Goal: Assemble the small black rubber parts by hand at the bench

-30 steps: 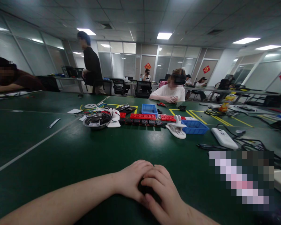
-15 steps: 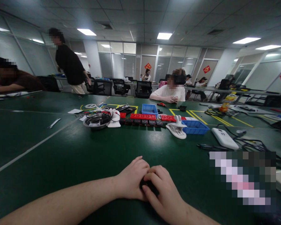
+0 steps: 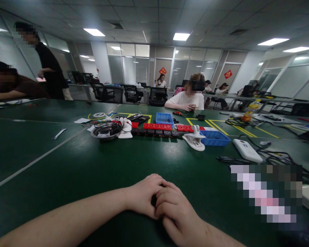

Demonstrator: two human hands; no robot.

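Hands together, contents unconfirmed

My left hand (image 3: pixel 144 196) and right hand (image 3: pixel 179 211) press together, curled, above the glossy dark-green table (image 3: pixel 92 171); I cannot tell whether they pinch anything. Beyond, a white case (image 3: pixel 248 152) bears an unreadable dark mark. Farthest, red diamond signs (image 3: pixel 228 74) carry characters too small to read.

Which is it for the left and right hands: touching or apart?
Touching. The head view shows it: the left hand and the right hand meet at the fingers, farthest from the wrists, with no gap visible there.
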